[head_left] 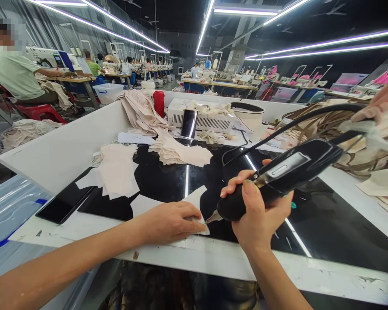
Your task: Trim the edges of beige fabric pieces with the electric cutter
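Note:
My right hand (258, 215) is wrapped round a black hand-held electric tool (294, 170) with a silver panel on its side. The tool is tilted, its rounded nose low at the left and its cord end up at the right. A thin pale tip under the nose comes close to a white fabric piece (148, 206). My left hand (173, 221) presses the near corner of that piece to the black glossy board (161, 178), fingers together on its edge. A stack of cream cut pieces (118, 170) lies beyond my left hand, and another cream stack (184, 150) further back.
Another hand (386, 101) is at the top right by the tool's cord (287, 125). A phone (189, 123) leans on a white vented box (210, 118). Fabric bundles (336, 125) crowd the right side. A white side panel (67, 142) edges the left. A person (14, 73) sits sewing beyond it.

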Demonstrator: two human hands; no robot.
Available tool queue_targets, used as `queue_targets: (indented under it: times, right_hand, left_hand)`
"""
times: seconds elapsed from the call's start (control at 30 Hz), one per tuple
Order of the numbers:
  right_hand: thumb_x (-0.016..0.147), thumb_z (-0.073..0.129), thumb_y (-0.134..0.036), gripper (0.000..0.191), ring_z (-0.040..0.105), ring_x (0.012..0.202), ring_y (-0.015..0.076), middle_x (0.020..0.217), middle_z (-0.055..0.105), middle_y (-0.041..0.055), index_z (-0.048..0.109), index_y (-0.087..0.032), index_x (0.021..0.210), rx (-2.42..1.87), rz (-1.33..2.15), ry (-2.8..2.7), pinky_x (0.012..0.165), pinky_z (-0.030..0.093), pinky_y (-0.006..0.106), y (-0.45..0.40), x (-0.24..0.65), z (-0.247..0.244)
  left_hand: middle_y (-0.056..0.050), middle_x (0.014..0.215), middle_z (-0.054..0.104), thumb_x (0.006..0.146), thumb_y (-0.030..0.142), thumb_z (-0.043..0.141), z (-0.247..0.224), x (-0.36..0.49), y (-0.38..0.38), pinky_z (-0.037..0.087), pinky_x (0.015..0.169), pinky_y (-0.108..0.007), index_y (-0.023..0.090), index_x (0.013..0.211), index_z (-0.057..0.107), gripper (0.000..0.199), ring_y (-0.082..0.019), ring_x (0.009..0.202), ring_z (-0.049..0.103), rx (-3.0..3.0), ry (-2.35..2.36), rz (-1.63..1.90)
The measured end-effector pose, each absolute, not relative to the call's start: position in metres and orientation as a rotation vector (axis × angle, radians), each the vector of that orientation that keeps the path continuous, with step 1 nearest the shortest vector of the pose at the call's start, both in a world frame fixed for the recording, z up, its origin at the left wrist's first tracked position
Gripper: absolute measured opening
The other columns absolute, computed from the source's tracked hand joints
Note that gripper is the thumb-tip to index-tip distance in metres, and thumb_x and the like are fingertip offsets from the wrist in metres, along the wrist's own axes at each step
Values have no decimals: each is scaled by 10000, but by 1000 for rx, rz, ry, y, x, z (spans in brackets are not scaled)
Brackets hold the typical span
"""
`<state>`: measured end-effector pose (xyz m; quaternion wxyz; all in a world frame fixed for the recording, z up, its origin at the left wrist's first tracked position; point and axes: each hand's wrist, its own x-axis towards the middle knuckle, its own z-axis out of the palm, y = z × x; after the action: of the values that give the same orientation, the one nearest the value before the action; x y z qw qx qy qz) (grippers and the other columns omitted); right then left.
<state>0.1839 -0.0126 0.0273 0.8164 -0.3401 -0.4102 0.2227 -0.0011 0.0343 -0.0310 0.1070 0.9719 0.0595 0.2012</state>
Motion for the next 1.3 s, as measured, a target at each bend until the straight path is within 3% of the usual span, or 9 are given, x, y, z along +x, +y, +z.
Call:
queue_targets:
  times: [0.2,0.37,0.67,0.87,1.0,1.3]
  right_hand:
    - [834,808,-261,408,607,541,125,798,671,-77,554,-281,1152,-753,455,-877,507,558,286,-11,184,29]
    - [785,834,-269,483,590,527,124,779,667,-82,546,-277,1172,-713,439,-829,490,547,280,-4,184,32]
    - [846,811,-266,372,621,563,117,826,668,-79,536,-271,1097,-759,452,-882,530,566,285,-2,182,25]
    - [852,825,-260,466,624,564,130,819,679,-69,560,-280,1235,-732,470,-926,525,554,286,-10,184,25]
    - [849,824,-245,471,624,560,129,826,681,-68,571,-289,1244,-718,470,-928,525,555,286,-13,185,25]
    - [845,826,-255,485,630,568,135,826,675,-69,570,-302,1254,-732,474,-918,527,555,291,-15,185,25]
  left_hand:
    - [-124,1255,625,1064,197,551,-35,-4,36,516,1055,-350,250,1290,718,286,-229,1149,616,2860,235,607]
    - [-133,1266,619,1068,215,553,-35,-4,36,525,1051,-363,249,1287,728,282,-235,1146,616,2843,246,591]
    - [-132,1263,617,1070,227,567,-34,-3,31,537,1053,-353,246,1285,723,266,-233,1150,631,2823,272,607]
    - [-142,1300,617,1056,284,614,-30,-4,5,550,1058,-403,177,1352,648,317,-267,1168,626,2809,417,590]
    - [-140,1257,657,1081,301,575,-28,-7,13,552,1053,-391,132,1289,657,280,-256,1154,644,2850,409,584]
    - [-117,1218,676,1072,304,605,-25,-13,42,528,1055,-381,165,1240,691,235,-242,1106,663,2941,318,554]
